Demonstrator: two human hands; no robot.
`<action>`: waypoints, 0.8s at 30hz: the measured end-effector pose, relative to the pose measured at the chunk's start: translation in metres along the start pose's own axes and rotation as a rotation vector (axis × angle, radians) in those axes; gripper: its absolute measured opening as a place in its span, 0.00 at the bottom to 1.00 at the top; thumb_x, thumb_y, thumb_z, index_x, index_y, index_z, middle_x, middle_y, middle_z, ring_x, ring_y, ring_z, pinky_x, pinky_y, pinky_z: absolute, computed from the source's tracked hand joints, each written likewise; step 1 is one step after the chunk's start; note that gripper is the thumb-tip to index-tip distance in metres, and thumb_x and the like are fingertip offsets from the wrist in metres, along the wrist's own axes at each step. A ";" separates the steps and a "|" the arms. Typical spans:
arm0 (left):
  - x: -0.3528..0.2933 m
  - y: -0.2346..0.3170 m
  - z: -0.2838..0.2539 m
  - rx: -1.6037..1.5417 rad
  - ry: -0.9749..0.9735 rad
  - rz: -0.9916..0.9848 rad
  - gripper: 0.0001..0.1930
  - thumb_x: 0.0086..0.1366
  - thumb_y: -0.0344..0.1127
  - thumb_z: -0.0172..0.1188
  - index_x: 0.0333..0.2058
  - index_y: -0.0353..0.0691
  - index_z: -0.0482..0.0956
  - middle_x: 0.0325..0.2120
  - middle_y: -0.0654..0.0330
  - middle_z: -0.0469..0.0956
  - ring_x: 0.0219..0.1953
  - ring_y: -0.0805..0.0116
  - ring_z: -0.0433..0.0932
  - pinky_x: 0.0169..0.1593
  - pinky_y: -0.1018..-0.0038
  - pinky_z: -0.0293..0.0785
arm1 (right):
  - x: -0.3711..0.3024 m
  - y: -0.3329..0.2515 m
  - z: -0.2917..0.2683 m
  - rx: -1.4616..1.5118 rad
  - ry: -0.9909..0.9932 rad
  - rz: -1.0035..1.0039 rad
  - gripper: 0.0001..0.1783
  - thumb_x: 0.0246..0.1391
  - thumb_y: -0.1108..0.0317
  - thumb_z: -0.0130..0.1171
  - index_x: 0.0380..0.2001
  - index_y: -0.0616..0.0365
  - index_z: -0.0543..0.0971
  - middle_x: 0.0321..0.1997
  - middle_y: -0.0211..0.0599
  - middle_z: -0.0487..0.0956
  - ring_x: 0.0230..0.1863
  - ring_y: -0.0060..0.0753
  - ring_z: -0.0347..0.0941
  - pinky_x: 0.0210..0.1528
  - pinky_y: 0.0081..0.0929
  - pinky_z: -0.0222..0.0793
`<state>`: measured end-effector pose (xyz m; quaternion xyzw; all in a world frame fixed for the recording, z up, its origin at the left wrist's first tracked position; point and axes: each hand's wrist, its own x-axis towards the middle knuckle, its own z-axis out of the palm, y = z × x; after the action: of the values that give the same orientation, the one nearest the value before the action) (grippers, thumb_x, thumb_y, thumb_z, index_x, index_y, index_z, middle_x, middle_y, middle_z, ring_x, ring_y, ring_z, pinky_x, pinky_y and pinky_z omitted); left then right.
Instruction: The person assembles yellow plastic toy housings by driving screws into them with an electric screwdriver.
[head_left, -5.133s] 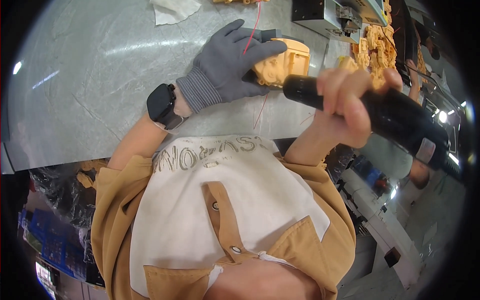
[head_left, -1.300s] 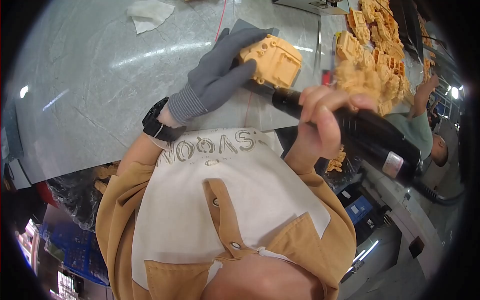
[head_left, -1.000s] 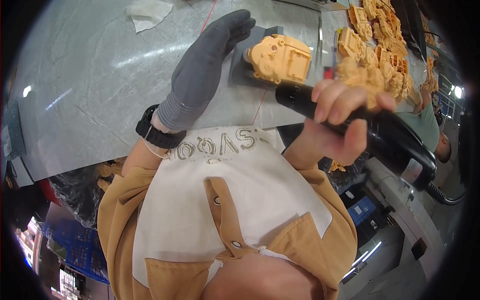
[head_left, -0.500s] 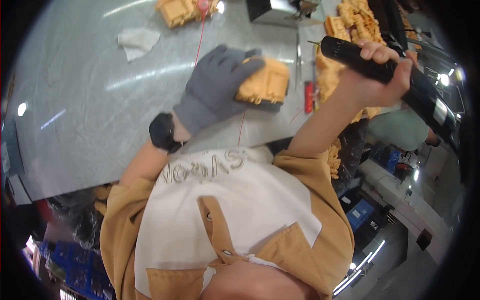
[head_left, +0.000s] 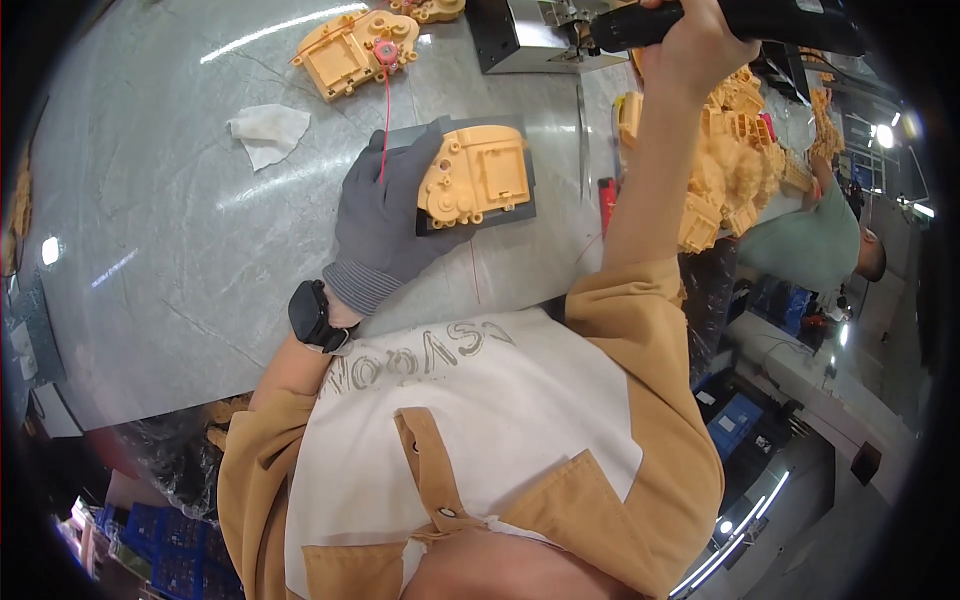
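Note:
My left hand [head_left: 385, 215], in a grey knit glove, grips an orange plastic housing [head_left: 485, 178] by its left side. The housing has a square recess facing up, and a dark flat block [head_left: 531, 205] lies beneath it. My bare right hand [head_left: 697, 45] is wrapped round a black electric screwdriver [head_left: 625, 30], held out at the far right. Its tip end is at the small metal box-shaped device [head_left: 520, 35]; the bit itself is hard to make out there.
Another orange housing [head_left: 345, 68] with a red round part and red wire lies far left of centre. Near it is a white cloth [head_left: 268, 135]. Orange parts [head_left: 745, 165] are heaped at right, by a red tool [head_left: 607, 205]. A person [head_left: 810, 240] is beyond.
My right hand has carried the screwdriver away from me to the metal device. My left hand has shifted left with the housing, whose recessed face now shows more fully.

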<state>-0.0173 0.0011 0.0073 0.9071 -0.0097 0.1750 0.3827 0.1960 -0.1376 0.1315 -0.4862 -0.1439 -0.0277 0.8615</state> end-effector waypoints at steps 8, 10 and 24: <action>0.006 -0.013 -0.004 -0.209 -0.025 0.007 0.43 0.38 0.47 0.70 0.54 0.44 0.61 0.44 0.57 0.72 0.44 0.54 0.72 0.58 0.58 0.60 | -0.114 -0.021 0.020 -0.090 -0.281 -0.172 0.25 0.43 0.82 0.45 0.47 0.57 0.56 0.17 0.35 0.66 0.15 0.32 0.63 0.23 0.35 0.64; 0.006 -0.013 -0.005 -0.177 -0.009 0.037 0.42 0.38 0.48 0.70 0.54 0.46 0.62 0.43 0.56 0.73 0.43 0.55 0.72 0.59 0.58 0.59 | -0.122 -0.018 0.022 -0.069 -0.511 -0.139 0.23 0.45 0.79 0.44 0.47 0.56 0.56 0.17 0.35 0.65 0.16 0.31 0.63 0.25 0.35 0.64; 0.004 -0.016 -0.006 -0.204 0.125 0.047 0.34 0.43 0.50 0.66 0.48 0.41 0.68 0.38 0.57 0.73 0.40 0.57 0.72 0.47 0.63 0.67 | -0.112 0.019 0.026 0.031 -0.306 -0.192 0.24 0.44 0.80 0.42 0.47 0.54 0.56 0.18 0.35 0.66 0.15 0.30 0.62 0.27 0.36 0.65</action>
<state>-0.0126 0.0170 0.0012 0.8502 -0.0250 0.2384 0.4686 0.0864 -0.1163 0.0976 -0.4552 -0.3197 -0.0332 0.8303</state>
